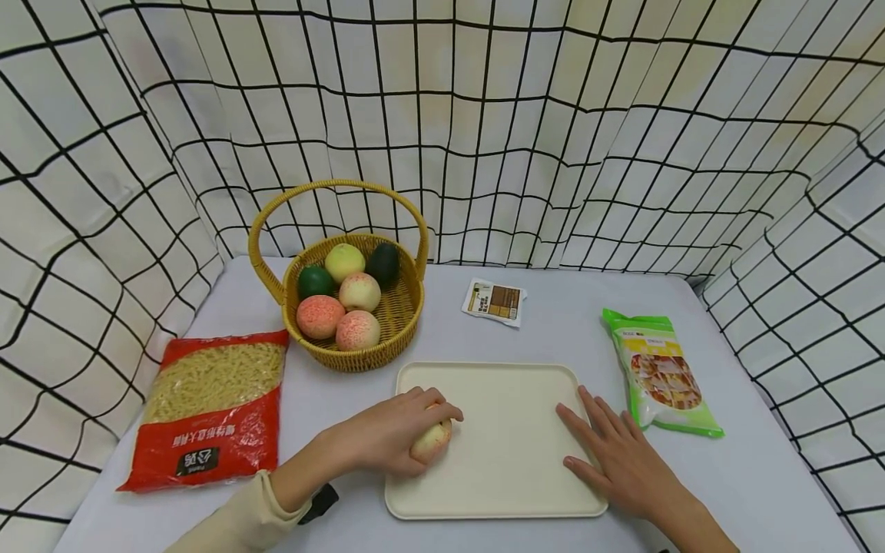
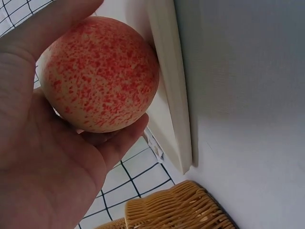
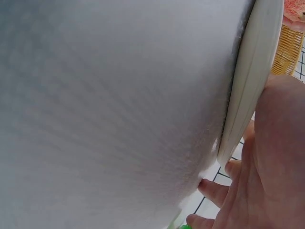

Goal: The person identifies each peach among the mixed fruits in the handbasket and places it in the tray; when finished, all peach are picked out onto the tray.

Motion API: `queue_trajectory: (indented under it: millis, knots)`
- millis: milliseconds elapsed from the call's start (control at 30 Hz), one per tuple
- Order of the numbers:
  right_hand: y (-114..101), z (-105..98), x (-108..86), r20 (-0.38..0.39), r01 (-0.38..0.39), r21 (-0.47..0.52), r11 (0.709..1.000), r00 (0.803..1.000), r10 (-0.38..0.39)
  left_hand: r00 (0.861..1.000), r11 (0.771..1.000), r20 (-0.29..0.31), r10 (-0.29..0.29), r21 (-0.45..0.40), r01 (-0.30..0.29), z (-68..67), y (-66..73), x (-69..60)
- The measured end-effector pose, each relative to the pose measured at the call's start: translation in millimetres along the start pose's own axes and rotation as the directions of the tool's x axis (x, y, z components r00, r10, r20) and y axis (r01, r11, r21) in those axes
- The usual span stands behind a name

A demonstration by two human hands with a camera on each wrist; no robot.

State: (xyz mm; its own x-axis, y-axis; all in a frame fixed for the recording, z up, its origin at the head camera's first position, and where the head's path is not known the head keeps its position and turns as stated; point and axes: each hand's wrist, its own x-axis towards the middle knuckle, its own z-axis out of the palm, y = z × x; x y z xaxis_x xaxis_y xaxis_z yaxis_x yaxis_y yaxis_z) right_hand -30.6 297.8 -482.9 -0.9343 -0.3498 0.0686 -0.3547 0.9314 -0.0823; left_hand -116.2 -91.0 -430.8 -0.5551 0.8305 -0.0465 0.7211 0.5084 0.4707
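Observation:
My left hand (image 1: 394, 432) grips a pale peach speckled with red (image 1: 432, 442) over the left side of the cream tray (image 1: 512, 438). In the left wrist view, the fingers and thumb curl round the peach (image 2: 100, 74), beside the tray's edge (image 2: 172, 86). My right hand (image 1: 622, 461) lies with its fingers spread over the tray's right edge and holds nothing. From the right wrist view, that hand (image 3: 267, 167) is against the tray's rim (image 3: 252, 71), some fingertips beyond it.
A wicker basket (image 1: 404, 338) with peaches and dark green fruit stands behind the tray at the left. The red pasta bag (image 1: 207, 415) lies left, a small brown-labelled packet (image 1: 495, 302) behind, a green packet (image 1: 664, 376) right. Black-grid netting (image 1: 498, 138) surrounds the table.

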Motion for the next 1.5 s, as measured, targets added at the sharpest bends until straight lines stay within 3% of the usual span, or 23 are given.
queue_trajectory:
  millis: [200,400,667,833,967,1500]
  knots:
    - [0,-1,1.1,0.006,0.002,-0.008,1.0,1.0,-0.002,1.0,0.999,0.013,0.025,0.025,-0.025,1.8,1.7,3.6]
    - [-1,-3,1.5,0.01,-0.001,-0.008,1.0,1.0,0.001,1.0,0.999,-0.002,0.015,0.038,-0.015,3.8,4.2,5.4]
    - [-1,-3,0.5,0.006,0.005,-0.007,1.0,1.0,-0.005,1.0,1.0,0.016,-0.003,-0.004,0.003,7.1,5.9,8.3]
    - [-1,-2,0.5,-0.002,0.007,-0.009,1.0,1.0,-0.007,1.0,1.0,-0.005,-0.011,-0.022,0.011,9.0,5.6,10.0]
    - [0,0,0.3,-0.008,0.006,-0.011,1.0,1.0,-0.006,0.999,1.0,-0.03,-0.013,-0.019,0.013,9.0,4.6,11.1]
    - [-1,-3,1.2,0.023,-0.014,-0.007,1.0,1.0,0.014,0.999,1.0,-0.033,-0.005,-0.024,0.004,7.3,5.2,10.3]
